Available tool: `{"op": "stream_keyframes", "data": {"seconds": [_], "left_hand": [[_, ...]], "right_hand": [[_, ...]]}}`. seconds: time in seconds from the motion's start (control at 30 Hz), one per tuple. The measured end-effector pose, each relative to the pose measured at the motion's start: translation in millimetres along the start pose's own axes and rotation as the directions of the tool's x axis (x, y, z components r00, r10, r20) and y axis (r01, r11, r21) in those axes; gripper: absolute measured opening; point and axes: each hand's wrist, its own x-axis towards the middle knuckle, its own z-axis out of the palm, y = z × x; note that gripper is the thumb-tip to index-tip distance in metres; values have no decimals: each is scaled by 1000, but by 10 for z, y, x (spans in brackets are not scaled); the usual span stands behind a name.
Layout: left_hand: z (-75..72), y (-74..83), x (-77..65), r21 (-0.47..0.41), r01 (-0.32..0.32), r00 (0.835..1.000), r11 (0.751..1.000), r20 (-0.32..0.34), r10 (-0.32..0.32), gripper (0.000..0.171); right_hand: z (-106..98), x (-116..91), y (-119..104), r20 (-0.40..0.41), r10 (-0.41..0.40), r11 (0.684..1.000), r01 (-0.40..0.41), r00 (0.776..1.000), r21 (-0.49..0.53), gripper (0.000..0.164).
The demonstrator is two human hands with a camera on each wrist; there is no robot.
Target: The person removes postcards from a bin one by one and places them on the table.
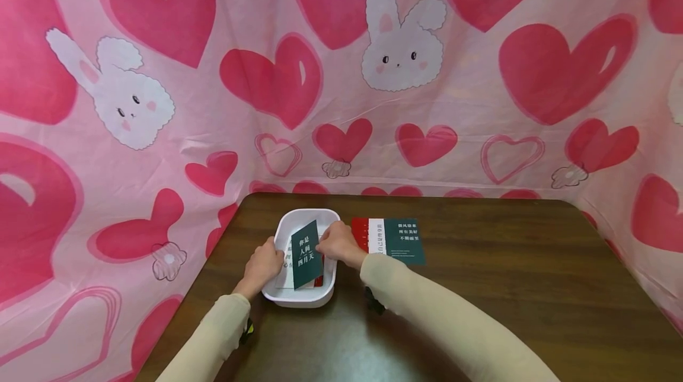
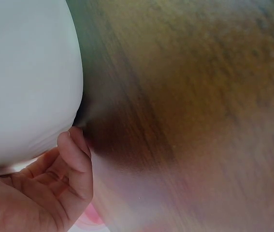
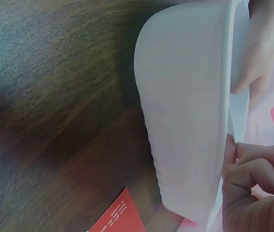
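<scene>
A white plastic basin [image 1: 299, 302] stands on the table, holding a white card [image 1: 286, 275] with dark characters and a red one [image 1: 319, 281], both partly covered. At its left side my left hand [image 1: 263, 266] grips the rim; in the left wrist view the fingers [image 2: 76, 162] curl against the outer wall. My right hand [image 1: 341, 244] pinches the right edge of a dark green card [image 1: 306, 254] with white characters, which is tilted up over the basin. The right wrist view shows thumb and finger [image 3: 252, 169] together at the rim, the card mostly hidden by the wall.
Right of the basin, overlapping cards lie on the brown wooden table [image 1: 480, 287]: a red one [image 1: 360, 231], a white one [image 1: 376, 242] and a dark green one [image 1: 408, 239]. A pink cloth [image 1: 341, 103] with hearts and rabbits hangs behind and beside the table.
</scene>
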Motion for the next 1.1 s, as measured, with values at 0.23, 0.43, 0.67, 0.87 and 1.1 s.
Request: {"op": "stream_keyframes", "data": {"seconds": [0.23, 0.43, 0.67, 0.87, 1.1], "left_hand": [[-1, -4, 1, 6, 7, 1000, 1000, -3, -7, 47], [3, -1, -3, -5, 17, 1000, 1000, -1, -17, 49], [8, -7, -4, 5, 5, 1000, 1000, -8, -5, 49], [3, -5, -11, 11, 0, 1000, 1000, -10, 0, 48], [3, 3, -18, 30, -4, 1000, 1000, -26, 5, 47]], "right_hand": [[-59, -7, 60, -32, -12, 1000, 13, 999, 18, 12], [-90, -8, 109, -47, -5, 999, 7, 999, 49, 13], [-176, -27, 122, -56, 9, 999, -6, 998, 47, 11], [-286, -37, 166, -63, -11, 998, 15, 998, 63, 9], [-384, -61, 226, -91, -12, 998, 18, 996, 60, 9]]}}
